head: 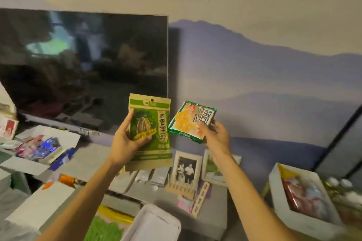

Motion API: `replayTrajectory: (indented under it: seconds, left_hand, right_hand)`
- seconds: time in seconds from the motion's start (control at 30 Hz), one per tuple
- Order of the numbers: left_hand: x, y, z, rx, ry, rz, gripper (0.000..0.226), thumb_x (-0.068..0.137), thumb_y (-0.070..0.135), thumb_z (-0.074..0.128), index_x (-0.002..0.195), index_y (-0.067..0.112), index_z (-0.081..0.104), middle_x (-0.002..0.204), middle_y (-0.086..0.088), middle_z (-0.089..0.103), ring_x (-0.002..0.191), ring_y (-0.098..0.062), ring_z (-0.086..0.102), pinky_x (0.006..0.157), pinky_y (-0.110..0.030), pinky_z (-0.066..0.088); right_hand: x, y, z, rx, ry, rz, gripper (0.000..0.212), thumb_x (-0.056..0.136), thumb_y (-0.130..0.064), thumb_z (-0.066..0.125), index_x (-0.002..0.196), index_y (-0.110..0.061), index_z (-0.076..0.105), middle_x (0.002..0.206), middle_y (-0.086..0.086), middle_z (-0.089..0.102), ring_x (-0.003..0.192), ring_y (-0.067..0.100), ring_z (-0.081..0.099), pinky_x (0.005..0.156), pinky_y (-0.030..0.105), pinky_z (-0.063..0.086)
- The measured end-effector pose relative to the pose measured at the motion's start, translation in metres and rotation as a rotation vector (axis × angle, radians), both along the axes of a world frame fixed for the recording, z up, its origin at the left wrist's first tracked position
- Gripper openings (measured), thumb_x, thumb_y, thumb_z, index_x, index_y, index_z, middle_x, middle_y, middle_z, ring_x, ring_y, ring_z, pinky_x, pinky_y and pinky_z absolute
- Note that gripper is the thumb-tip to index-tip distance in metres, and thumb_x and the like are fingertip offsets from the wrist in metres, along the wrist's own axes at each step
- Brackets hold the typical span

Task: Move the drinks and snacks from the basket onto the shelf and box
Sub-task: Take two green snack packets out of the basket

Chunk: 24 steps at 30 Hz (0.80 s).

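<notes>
Closest to the camera is the white basket point(154, 223), down at the bottom edge with its rim poking into view. From there it's big stuff first: the dark TV point(84, 68) fills the upper left, well above the basket. The grey shelf point(94, 158) runs under the TV, with an open white box point(49, 143) of mixed snack packs sitting on it, left of the basket. Another white box point(290, 197) full of packets sits off to the basket's right. Both hands are raised in front of the TV's lower right corner. The left hand point(127, 143) grips a green sunflower seed bag point(149, 133) upright, and the right hand point(215, 135) pinches a tilted green-edged snack pack point(188, 123) just beside it.
</notes>
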<state>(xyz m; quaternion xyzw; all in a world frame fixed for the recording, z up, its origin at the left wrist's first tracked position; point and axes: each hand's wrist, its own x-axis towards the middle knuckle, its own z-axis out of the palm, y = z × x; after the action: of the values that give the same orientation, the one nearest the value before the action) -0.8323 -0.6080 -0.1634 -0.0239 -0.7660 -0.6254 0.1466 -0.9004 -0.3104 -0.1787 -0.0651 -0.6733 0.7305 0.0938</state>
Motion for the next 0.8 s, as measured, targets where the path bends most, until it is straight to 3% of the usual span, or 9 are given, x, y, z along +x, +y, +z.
replayTrajectory:
  seconds: [0.1, 0.2, 0.33, 0.53, 0.8]
  left_hand:
    - [-0.012, 0.04, 0.003, -0.002, 0.011, -0.1, 0.105, 0.075, 0.012, 0.089, 0.158, 0.045, 0.034, 0.135, 0.01, 0.067, 0.121, -0.014, 0.068, 0.093, -0.041, 0.062]
    - [-0.016, 0.094, 0.003, 0.009, 0.001, -0.223, 0.108, 0.072, 0.017, 0.092, 0.158, 0.043, 0.033, 0.131, 0.008, 0.069, 0.117, -0.014, 0.07, 0.093, -0.041, 0.062]
    - [-0.015, 0.181, -0.001, 0.027, -0.01, -0.366, 0.108, 0.072, 0.015, 0.092, 0.158, 0.044, 0.033, 0.131, 0.003, 0.068, 0.115, -0.013, 0.071, 0.09, -0.031, 0.062]
    - [-0.006, 0.309, -0.018, 0.054, -0.051, -0.444, 0.106, 0.066, 0.015, 0.095, 0.148, 0.054, 0.04, 0.131, 0.0, 0.069, 0.113, -0.024, 0.072, 0.087, -0.047, 0.064]
    - [0.007, 0.447, -0.055, 0.044, -0.134, -0.433, 0.107, 0.074, 0.018, 0.092, 0.159, 0.044, 0.032, 0.132, 0.008, 0.067, 0.113, -0.016, 0.07, 0.08, -0.03, 0.063]
  right_hand:
    - [0.026, 0.043, 0.006, -0.023, 0.012, -0.08, 0.043, 0.085, -0.037, 0.091, 0.121, -0.02, 0.075, 0.111, -0.002, 0.082, 0.1, 0.02, 0.081, 0.087, 0.056, 0.066]
    - [0.056, 0.096, 0.008, -0.025, 0.03, -0.171, 0.036, 0.089, -0.028, 0.088, 0.121, -0.017, 0.076, 0.111, 0.001, 0.082, 0.103, 0.023, 0.08, 0.09, 0.057, 0.065]
    - [0.099, 0.181, 0.008, -0.016, 0.024, -0.295, 0.036, 0.088, -0.028, 0.09, 0.12, -0.018, 0.076, 0.113, 0.001, 0.082, 0.105, 0.024, 0.08, 0.09, 0.06, 0.064]
    - [0.159, 0.307, 0.007, 0.043, 0.014, -0.45, 0.032, 0.09, -0.026, 0.087, 0.118, -0.017, 0.076, 0.11, -0.001, 0.083, 0.099, 0.02, 0.081, 0.089, 0.054, 0.066]
    - [0.178, 0.456, -0.018, 0.09, -0.064, -0.47, 0.024, 0.089, -0.029, 0.088, 0.11, -0.025, 0.077, 0.106, -0.003, 0.083, 0.098, 0.02, 0.081, 0.09, 0.055, 0.065]
